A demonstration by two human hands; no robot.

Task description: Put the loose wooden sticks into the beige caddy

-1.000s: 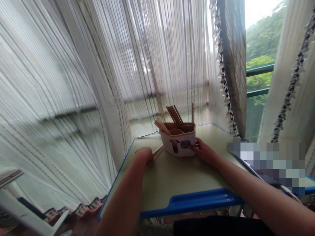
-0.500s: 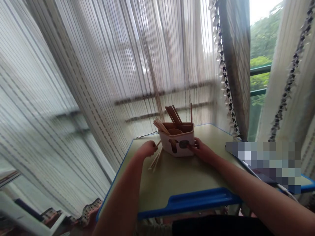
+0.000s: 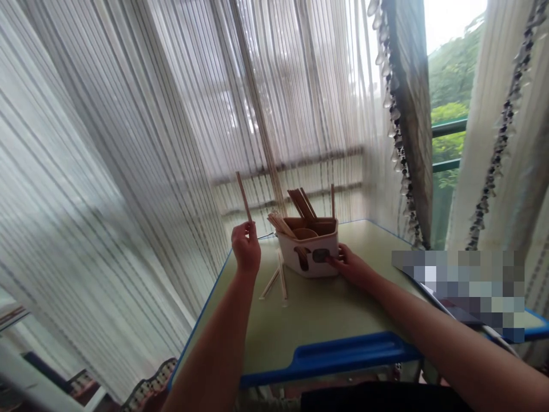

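My left hand [image 3: 247,247] is raised at the left of the table, its fingers closed around the lower end of a chopstick [image 3: 243,197] that points upward. A white, compartmented utensil holder [image 3: 317,268] with a cutout in its front stands on the table. Gripping its right corner is my right hand [image 3: 354,266], with fingers against the front. Dark brown chopsticks [image 3: 302,205] lean at its back, and a single stick [image 3: 333,201] stands at the right. In the left compartment leans a bundle of pale sticks [image 3: 282,224]. Two pale, thin sticks [image 3: 283,283] lie before the holder's left side.
The pale table [image 3: 343,315] has a blue edge with a raised blue lip [image 3: 351,350] at the front. A pixelated object [image 3: 463,292] lies at the right. Striped sheer curtains [image 3: 180,114] hang behind, with a window opening [image 3: 448,131] at the right.
My left hand has risen from beside the holder's left side and now holds the chopstick upright. One pale stick on the table has shifted to a steeper angle. My right hand stays at the holder.
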